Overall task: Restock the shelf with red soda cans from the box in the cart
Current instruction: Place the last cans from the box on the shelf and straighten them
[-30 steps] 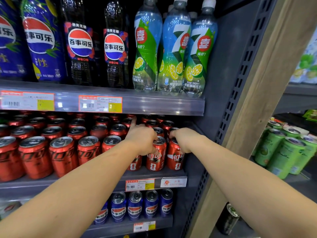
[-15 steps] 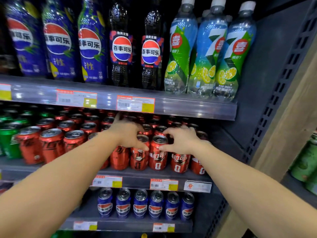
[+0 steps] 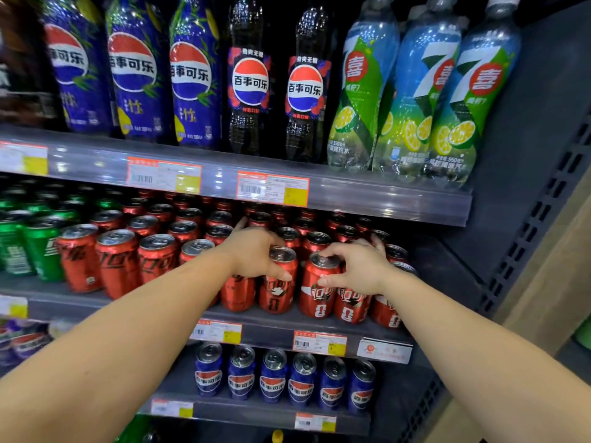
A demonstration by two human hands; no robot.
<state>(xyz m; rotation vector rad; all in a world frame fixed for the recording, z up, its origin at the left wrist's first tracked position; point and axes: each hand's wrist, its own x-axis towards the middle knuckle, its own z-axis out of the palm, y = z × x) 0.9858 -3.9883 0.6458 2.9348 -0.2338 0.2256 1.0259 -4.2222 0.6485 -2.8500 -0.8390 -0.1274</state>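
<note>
Left hand [image 3: 252, 252] grips red can [image 3: 277, 282] – right hand [image 3: 359, 266] pinches next can [image 3: 318, 290], just beside, front row.

Glossy red metal cans [image 3: 316, 292] with silvery tops stand behind a clear shiny plastic shelf strip [image 3: 383, 203].

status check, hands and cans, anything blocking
Left hand grips a front-row red soda can on the middle shelf. Right hand grips the next red can. Neighbouring cans packed tight; nothing else in the way.
</note>
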